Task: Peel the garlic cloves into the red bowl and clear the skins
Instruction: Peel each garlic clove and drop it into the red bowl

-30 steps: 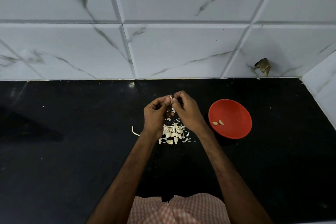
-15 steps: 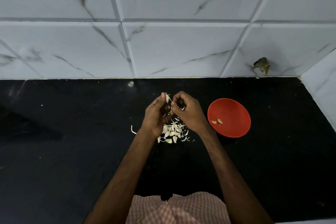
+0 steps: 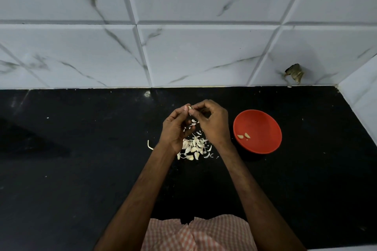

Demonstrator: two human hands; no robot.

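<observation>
**Both hands on one clove, above the pile**

From my screen, the left hand [image 3: 175, 130] and the right hand [image 3: 214, 126] meet fingertip to fingertip over the black counter [image 3: 81, 169]. Between them sits a single garlic clove [image 3: 190, 107], pale and small. The left thumb and forefinger are curled in and pinch it from one side. The right hand's curled fingers pinch it from the other. I cannot tell how much skin is left on it, because the fingers cover most of it.

Directly below the grip, toward my side of the counter, lies the pile of cloves and skins [image 3: 193, 147], partly hidden under the heels of both hands. A few loose flakes show in the gap between the palms, just under the pinch. One curved strip of skin [image 3: 150, 145] lies apart from the pile, outside the left wrist.

The red bowl [image 3: 263, 124] stands on the counter beyond the right hand, near the wrist but not touching it. In it lie two peeled cloves [image 3: 243, 135], on the side nearest the hands.

Behind the grip rises the marbled tile wall [image 3: 183, 47]. Checked cloth [image 3: 195, 234] fills the bottom edge, between the forearms.
</observation>
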